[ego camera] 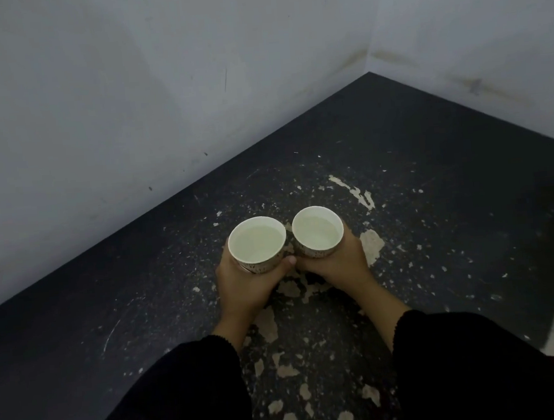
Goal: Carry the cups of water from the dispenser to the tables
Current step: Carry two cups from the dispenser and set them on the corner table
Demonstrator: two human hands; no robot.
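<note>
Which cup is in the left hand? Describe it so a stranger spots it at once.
Start at the dark, chipped table set into the wall corner. Two water-filled paper cups sit side by side above its middle, one in each hand. The left-hand cup, held by the left hand, is nearer the camera.

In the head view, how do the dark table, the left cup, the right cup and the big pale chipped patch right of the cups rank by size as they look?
1. Dark table, by far the largest.
2. Left cup and right cup: they look alike, so I do not rank them.
3. Pale chipped patch, the smallest.
</note>
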